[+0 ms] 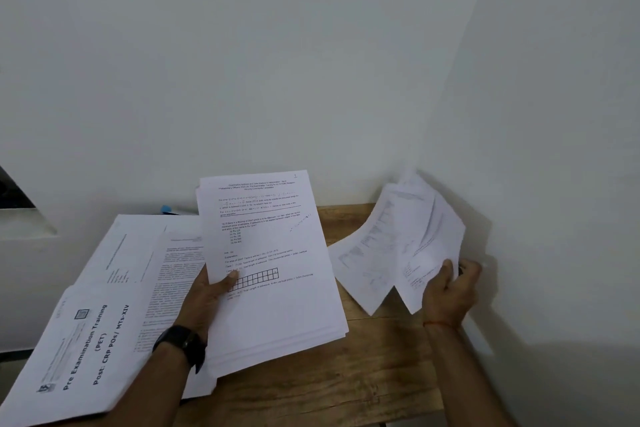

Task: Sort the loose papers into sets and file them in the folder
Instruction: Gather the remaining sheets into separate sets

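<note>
Honestly, with the left hand (207, 295) pinching a thick stack (273, 270) under its thumb and the right hand (450, 291) clutching fanned sheets (398, 246) by one corner, pages above its fingers could slide out.

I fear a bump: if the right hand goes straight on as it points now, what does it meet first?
Probably the wall just beyond: the right hand, gripping fanned sheets, looks close to it, but depth is unclear.

I've got one head cam only, wide-angle, looking fwd & down at the table (363, 374) corner, close up; wall (311, 45) fills top half.
</note>
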